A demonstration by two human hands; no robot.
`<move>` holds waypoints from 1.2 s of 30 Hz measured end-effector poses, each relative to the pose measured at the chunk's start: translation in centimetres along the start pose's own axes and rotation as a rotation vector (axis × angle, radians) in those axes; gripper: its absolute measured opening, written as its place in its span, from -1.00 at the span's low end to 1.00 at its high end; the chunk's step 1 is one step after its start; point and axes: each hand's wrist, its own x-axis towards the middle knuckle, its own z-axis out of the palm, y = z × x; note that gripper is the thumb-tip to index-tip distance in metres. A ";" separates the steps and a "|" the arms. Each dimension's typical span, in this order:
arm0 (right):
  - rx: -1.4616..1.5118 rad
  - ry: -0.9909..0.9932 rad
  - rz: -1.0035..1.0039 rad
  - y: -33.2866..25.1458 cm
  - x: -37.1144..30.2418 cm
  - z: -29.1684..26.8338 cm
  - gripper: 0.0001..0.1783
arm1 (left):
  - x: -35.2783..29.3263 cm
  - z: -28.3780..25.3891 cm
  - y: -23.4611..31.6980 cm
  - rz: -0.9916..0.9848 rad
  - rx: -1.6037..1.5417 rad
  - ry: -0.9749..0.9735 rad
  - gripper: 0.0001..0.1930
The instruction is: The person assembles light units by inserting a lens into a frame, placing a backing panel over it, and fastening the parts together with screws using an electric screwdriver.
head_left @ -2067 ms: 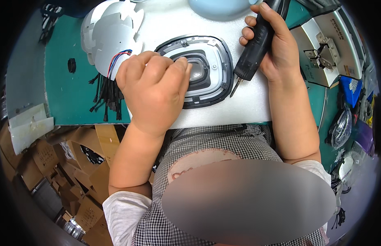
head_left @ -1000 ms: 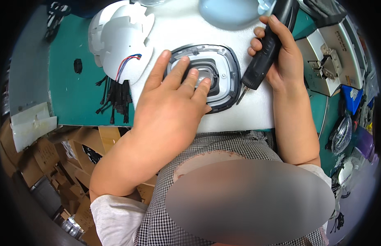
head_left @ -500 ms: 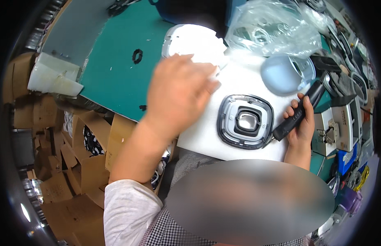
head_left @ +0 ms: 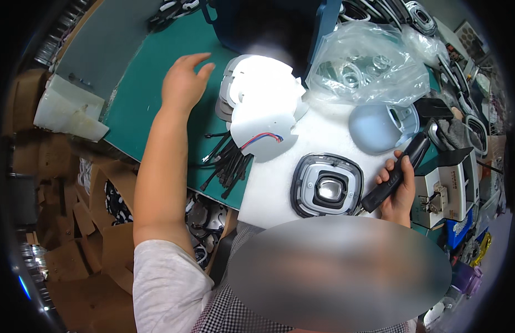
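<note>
My left hand (head_left: 182,83) is over the green mat, left of a stack of white plastic parts (head_left: 263,83). Its fingers are stretched out with the thumb apart, and I see nothing in them. Red and blue wires (head_left: 263,137) lie on the lowest white part, and black cables with connectors (head_left: 229,166) stick out from beneath the stack. My right hand (head_left: 400,191) is wrapped round a black electric screwdriver (head_left: 393,177), which slants down left. Its tip is close beside a grey and black square frame (head_left: 327,186); contact cannot be told.
A white foam sheet (head_left: 263,202) lies under the frame. To its right sits a light blue rounded shell (head_left: 376,129), below a clear plastic bag of parts (head_left: 368,66). A dark blue bin (head_left: 324,33) stands behind. Cardboard boxes (head_left: 74,266) fill the lower left.
My left hand has moved from the white parts leftward over the mat, uncovering the wires and black cables. The black ring seen on the mat there no longer shows. My right hand still grips the screwdriver.
</note>
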 end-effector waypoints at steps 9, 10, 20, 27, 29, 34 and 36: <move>0.054 0.023 -0.008 -0.3 -0.5 0.1 -0.66 | 8.9 7.6 4.9 0.280 0.399 -0.149 -0.61; 0.031 0.037 0.018 -0.4 -0.6 -0.2 -0.65 | 9.9 8.8 5.0 0.339 0.459 -0.200 -0.61; 0.083 -0.089 0.070 -0.1 1.0 1.2 -0.69 | 20.7 16.0 -13.1 0.764 0.272 -0.197 -0.69; 0.095 -0.077 0.046 0.2 0.9 1.1 -0.69 | 16.7 8.2 -5.4 -0.125 -0.752 -0.669 -0.84; 0.023 -0.050 -0.005 0.9 1.5 0.4 -0.71 | 11.2 3.7 2.8 -0.013 -0.707 -0.526 -0.72; -0.012 -0.009 0.014 0.2 0.4 -0.1 -0.75 | 1.0 -1.2 11.4 0.545 -0.618 -0.314 -0.78; -0.019 0.011 0.027 -0.1 0.3 -0.3 -0.74 | -3.8 -2.9 14.7 0.515 -0.631 -0.273 -0.83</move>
